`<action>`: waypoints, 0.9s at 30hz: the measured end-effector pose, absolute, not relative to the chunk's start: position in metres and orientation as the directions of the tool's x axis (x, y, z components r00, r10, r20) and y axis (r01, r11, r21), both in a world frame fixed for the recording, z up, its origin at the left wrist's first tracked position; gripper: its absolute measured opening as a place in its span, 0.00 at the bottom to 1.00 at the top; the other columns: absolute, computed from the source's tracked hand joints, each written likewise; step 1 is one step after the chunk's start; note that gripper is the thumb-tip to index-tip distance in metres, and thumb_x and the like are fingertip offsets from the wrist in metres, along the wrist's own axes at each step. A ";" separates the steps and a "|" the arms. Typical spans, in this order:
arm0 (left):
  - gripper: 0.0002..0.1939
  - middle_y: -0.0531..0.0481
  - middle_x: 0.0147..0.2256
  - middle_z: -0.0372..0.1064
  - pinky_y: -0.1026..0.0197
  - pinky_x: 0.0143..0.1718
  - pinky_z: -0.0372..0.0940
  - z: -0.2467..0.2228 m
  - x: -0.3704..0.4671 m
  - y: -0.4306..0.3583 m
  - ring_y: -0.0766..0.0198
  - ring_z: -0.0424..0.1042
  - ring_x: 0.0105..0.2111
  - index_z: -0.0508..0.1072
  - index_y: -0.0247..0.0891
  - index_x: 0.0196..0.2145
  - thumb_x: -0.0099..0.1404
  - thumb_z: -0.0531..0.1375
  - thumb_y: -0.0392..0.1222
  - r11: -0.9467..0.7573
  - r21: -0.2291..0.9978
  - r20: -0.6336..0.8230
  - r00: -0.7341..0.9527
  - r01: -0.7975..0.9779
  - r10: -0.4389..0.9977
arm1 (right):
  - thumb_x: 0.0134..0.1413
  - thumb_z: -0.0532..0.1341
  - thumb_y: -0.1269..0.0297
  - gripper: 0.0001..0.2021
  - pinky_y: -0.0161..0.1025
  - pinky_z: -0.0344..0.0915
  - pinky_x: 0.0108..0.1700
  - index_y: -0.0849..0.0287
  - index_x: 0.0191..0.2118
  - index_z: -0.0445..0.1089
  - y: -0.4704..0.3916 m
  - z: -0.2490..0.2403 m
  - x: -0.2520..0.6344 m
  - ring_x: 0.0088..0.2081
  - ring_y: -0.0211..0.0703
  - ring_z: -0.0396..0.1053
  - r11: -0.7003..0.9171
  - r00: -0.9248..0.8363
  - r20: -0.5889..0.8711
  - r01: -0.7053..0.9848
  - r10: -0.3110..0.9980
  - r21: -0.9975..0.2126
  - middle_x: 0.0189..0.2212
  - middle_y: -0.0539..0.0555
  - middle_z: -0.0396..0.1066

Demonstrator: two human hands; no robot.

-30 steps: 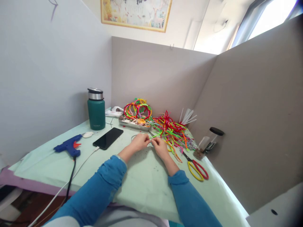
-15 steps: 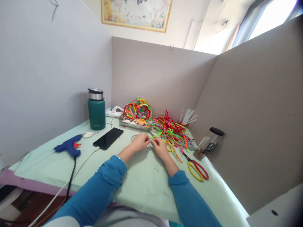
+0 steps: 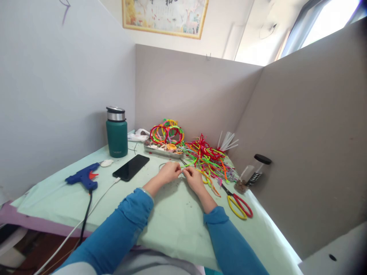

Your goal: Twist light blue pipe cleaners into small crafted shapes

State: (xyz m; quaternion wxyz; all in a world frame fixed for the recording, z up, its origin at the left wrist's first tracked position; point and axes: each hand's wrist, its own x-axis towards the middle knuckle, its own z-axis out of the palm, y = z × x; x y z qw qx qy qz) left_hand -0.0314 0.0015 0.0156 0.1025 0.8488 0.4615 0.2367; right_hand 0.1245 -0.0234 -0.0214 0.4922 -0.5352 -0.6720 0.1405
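Observation:
My left hand (image 3: 171, 172) and my right hand (image 3: 193, 177) meet over the middle of the table, fingertips pinched almost together. Between them is a thin, pale strand, apparently a pipe cleaner, mostly hidden by the fingers. A greyish curve of it (image 3: 161, 165) shows just left of my left hand. Right behind my hands lies a tangled heap of bright pipe cleaners (image 3: 205, 154), red, green, yellow and orange. Scissors (image 3: 239, 206) with one yellow and one red handle rest to the right of my right hand.
A metal tray (image 3: 163, 152) holds small pieces, with coloured pipe-cleaner rings (image 3: 167, 133) on it. Leftward are a green flask (image 3: 117, 137), a phone (image 3: 132, 167) with its cable, and a blue glue gun (image 3: 83, 176). White sticks (image 3: 228, 142) and a clear jar (image 3: 252, 173) stand near the right partition.

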 end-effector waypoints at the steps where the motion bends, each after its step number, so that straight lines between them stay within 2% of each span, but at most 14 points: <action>1: 0.10 0.49 0.29 0.73 0.66 0.31 0.57 0.016 -0.031 0.002 0.64 0.68 0.29 0.74 0.37 0.32 0.60 0.55 0.42 -0.554 0.389 0.310 0.461 0.736 0.831 | 0.51 0.56 0.58 0.12 0.36 0.56 0.30 0.59 0.28 0.71 -0.023 -0.022 0.125 0.27 0.42 0.65 0.389 0.055 0.512 0.581 0.857 -0.714 0.24 0.51 0.72; 10: 0.09 0.49 0.30 0.74 0.66 0.31 0.57 0.015 -0.031 0.001 0.64 0.68 0.30 0.74 0.38 0.32 0.59 0.55 0.41 -0.549 0.374 0.306 0.459 0.747 0.834 | 0.53 0.55 0.59 0.11 0.36 0.56 0.31 0.58 0.29 0.72 -0.022 -0.023 0.126 0.29 0.43 0.66 0.392 0.032 0.521 0.620 0.853 -0.680 0.27 0.52 0.73; 27: 0.09 0.48 0.30 0.74 0.66 0.31 0.57 0.017 -0.031 -0.001 0.63 0.69 0.30 0.74 0.38 0.32 0.59 0.55 0.41 -0.530 0.367 0.296 0.445 0.765 0.846 | 0.53 0.55 0.59 0.12 0.36 0.56 0.30 0.58 0.28 0.72 -0.022 -0.023 0.125 0.28 0.43 0.66 0.393 0.021 0.528 0.643 0.849 -0.657 0.25 0.52 0.73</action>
